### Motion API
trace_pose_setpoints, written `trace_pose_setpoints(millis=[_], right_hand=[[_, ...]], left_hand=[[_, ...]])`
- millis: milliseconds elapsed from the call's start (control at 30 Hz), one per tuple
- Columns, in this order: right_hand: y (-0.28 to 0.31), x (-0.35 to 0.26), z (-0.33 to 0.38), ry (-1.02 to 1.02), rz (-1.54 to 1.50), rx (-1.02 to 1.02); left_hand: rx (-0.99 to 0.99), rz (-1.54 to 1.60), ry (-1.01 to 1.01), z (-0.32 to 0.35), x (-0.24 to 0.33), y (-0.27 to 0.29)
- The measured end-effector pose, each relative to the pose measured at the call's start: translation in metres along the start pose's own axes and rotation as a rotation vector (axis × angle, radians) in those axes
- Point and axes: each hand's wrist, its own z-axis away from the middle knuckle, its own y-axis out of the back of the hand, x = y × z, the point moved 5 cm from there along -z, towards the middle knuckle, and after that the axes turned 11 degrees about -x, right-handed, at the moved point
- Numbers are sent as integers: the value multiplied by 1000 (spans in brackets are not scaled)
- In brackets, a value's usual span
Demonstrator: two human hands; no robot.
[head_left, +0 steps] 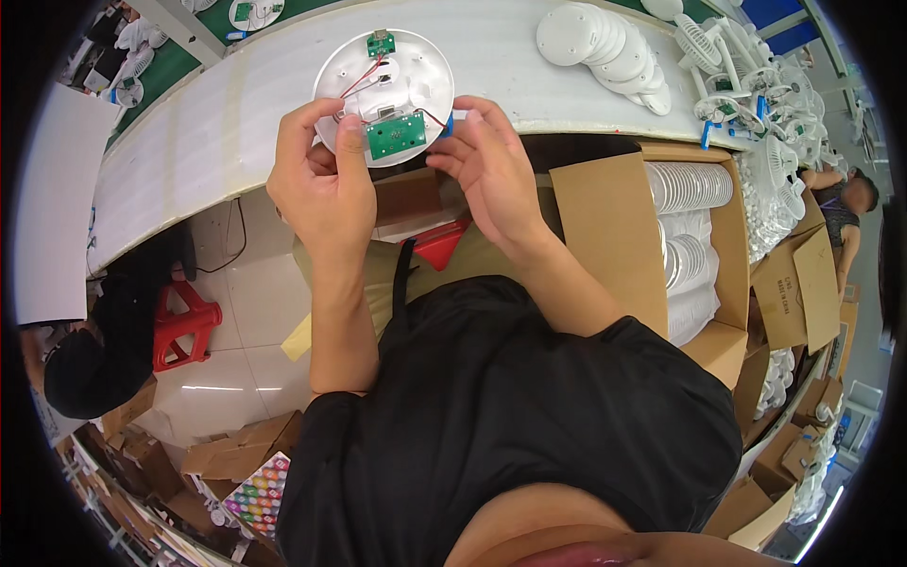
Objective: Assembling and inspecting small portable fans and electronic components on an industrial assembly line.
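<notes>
Holding a round white disc (397, 80) just above the near edge of the white counter (217, 123), at about twelve o'clock in the head view, both hands are closed on its lower rim: the left hand (321, 180) grips the rim at seven o'clock with its thumb pressed beside the larger green circuit board (397, 135), and the right hand (487, 165) pinches the rim at four o'clock, fingertips next to a small blue part (447, 123). A smaller green board (381, 42) sits at the disc's twelve o'clock, joined by thin red wires (364, 80) that run down across the white face. The step in hand looks like seating the larger board into the disc; the next move probably calls for a steady press with the thumbs while keeping the wires out from under the board's edge. At one o'clock on the counter lies a fanned stack of white discs (605, 42), with small white fans (746, 85) crowded beyond it at two o'clock. At three o'clock an open brown carton (605, 236) holds rows of white discs on edge, and a flattened brown carton with dark print (803, 293) leans past it. At nine o'clock stands a red stool (184, 321); at seven o'clock, more brown boxes (236, 454) and a sheet of coloured dots (260, 491).
</notes>
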Motion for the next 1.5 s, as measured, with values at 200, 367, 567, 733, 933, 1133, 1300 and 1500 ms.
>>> trace_pose_setpoints(millis=[200, 367, 567, 733, 933, 1133, 1300, 1500], right_hand=[[-4, -23, -1, 653, 370, 151], [-28, -52, 2, 821, 520, -24], [-23, -72, -10, 556, 915, -189], [-26, -75, -19, 642, 1231, -202], [-35, -66, -38, 700, 1241, -211], [-38, -51, -43, 388, 801, -287], [-20, -49, -45, 387, 795, -282], [-43, -45, -40, 566, 891, -159]], left_hand=[[22, 4, -6, 4, 5, -5], [-3, -23, 15, 4, 9, -4], [-11, -13, 14, 1, 6, -10], [-27, 28, -10, 0, 0, -8], [-17, 89, 10, -3, 3, 4], [39, 117, 53, -9, 3, 20], [-68, 5, 65, -10, 8, 13], [-128, -1, 79, -15, 6, 53]])
